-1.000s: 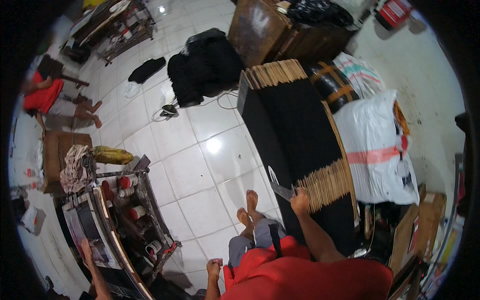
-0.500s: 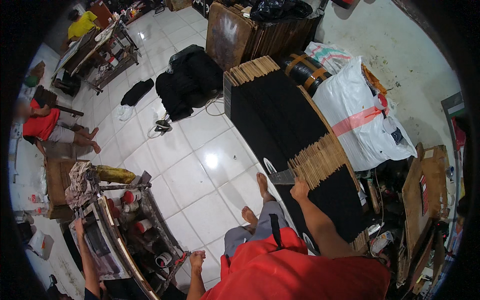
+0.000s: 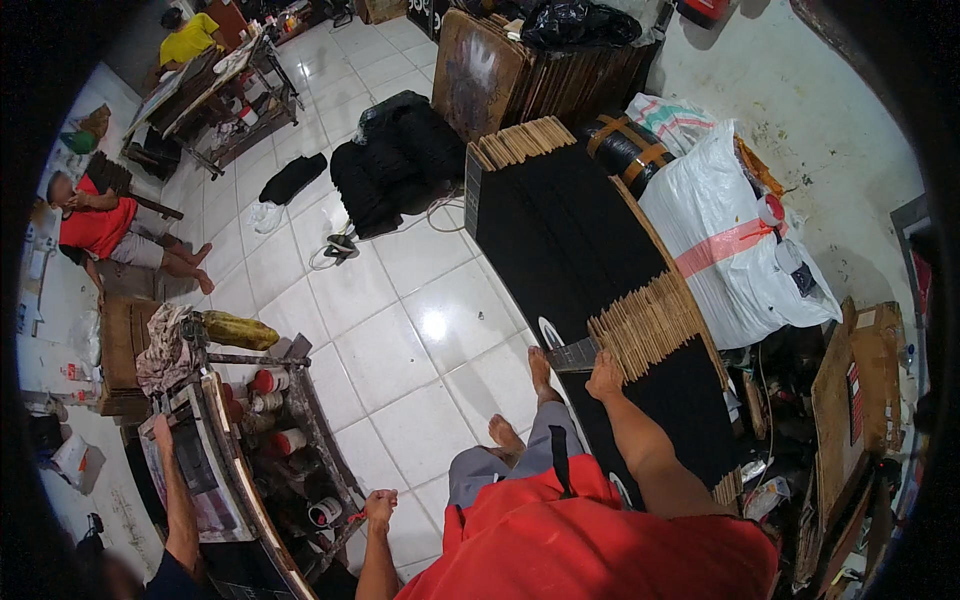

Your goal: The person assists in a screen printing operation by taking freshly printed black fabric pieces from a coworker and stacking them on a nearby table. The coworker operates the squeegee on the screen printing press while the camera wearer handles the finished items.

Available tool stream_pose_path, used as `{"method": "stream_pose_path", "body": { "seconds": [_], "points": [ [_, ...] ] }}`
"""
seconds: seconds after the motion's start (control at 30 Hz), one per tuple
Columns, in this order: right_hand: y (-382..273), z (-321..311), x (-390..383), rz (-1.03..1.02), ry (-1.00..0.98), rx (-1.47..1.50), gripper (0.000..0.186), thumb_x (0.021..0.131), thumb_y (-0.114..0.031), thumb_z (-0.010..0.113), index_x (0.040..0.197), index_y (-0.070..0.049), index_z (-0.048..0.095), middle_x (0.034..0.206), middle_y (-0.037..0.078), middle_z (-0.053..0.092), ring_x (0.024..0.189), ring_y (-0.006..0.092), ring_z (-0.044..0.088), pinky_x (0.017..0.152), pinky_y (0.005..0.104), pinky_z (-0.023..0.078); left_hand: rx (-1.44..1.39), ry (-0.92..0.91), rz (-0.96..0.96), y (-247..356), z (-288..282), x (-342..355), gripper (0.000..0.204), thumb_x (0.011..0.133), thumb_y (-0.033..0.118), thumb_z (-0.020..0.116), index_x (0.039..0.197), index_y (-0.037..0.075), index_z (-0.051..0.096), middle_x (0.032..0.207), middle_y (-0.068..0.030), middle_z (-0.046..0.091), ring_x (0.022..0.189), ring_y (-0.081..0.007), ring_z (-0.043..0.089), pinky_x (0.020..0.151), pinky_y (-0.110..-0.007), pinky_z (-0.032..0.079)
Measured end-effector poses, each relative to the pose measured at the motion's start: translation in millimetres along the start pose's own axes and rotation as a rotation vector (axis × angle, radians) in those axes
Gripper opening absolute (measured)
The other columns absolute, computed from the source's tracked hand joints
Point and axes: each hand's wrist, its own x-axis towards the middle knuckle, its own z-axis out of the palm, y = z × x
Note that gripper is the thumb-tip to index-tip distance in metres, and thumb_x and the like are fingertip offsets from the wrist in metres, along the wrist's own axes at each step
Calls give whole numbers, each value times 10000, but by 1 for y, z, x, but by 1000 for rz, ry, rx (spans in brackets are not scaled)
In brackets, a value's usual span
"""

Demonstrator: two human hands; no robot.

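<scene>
From the head camera, the person's right hand [image 3: 604, 378] reached out to a long row of flattened black cardboard sheets [image 3: 580, 250] stacked on edge along the white tiled floor [image 3: 400, 340]. The fingers were closed on one black sheet [image 3: 572, 356], pulled partway out of the row near its close end, so that the sheet stuck out to the person's left, across the row. The row's long axis ran from beside the person's right arm up and away toward a dark wooden cabinet [image 3: 480, 70] at the far end, with the brown cut edges of the sheets showing along the top and in a raised bundle [image 3: 650, 325] just beside the hand.

The left hand [image 3: 379, 505] was curled into a loose fist near the lower edge of the view, close to a metal work stand [image 3: 250, 440]; whether it gripped anything could not be told. A white sack with a red band [image 3: 720, 240] lay to the right of the row. Another person's hand [image 3: 162, 432] rested on the stand at the left. Farther off, a person in a red shirt [image 3: 95, 225] sat on the floor.
</scene>
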Motion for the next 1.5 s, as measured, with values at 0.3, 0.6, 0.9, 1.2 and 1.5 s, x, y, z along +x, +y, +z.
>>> {"method": "stream_pose_path", "body": {
  "seconds": [0.3, 0.6, 0.9, 1.2, 1.5],
  "points": [
    [-3, -7, -6, 3, -83, -39, 845, 770, -262, 645, 1405, 5, 155, 1476, 143, 113, 1313, 324, 231, 1011, 468, 319, -101, 10, 46, -11, 5, -12, 105, 771, 120, 648, 784, 34, 589, 651, -21, 582, 546, -96, 520, 452, -219, 359],
    [2, -8, -32, -13, 25, 137, 738, 753, -171, 587, 1379, -11, 231, 1432, 160, 204, 1294, 335, 264, 996, 497, 323, 53, -51, -174, -57, 10, -64, 126, 791, 174, 633, 769, 61, 581, 621, -18, 580, 525, -114, 534, 446, -247, 375],
    [9, 62, -140, -178, -125, 371, 611, 672, -169, 617, 1223, 10, 423, 1245, 231, 428, 1144, 394, 444, 941, 454, 409, -140, -55, -47, -24, 64, -117, 125, 775, 155, 640, 813, 50, 585, 663, -24, 590, 576, -110, 542, 500, -229, 379],
    [57, 142, -190, -138, -352, 399, 693, 656, -293, 675, 1260, -21, 471, 1247, 203, 504, 1171, 323, 478, 978, 379, 397, -224, 0, -115, -132, 84, -200, 124, 764, 136, 661, 807, 28, 614, 647, -30, 588, 545, -106, 528, 490, -243, 390],
    [116, 184, -208, -171, -327, 201, 445, 667, -295, 608, 982, 17, 644, 1066, 227, 601, 1009, 362, 578, 869, 396, 466, -497, 15, -508, -335, 29, -225, 131, 791, 139, 633, 847, 21, 632, 792, -111, 649, 570, -186, 582, 471, -306, 448]
  ]
}}
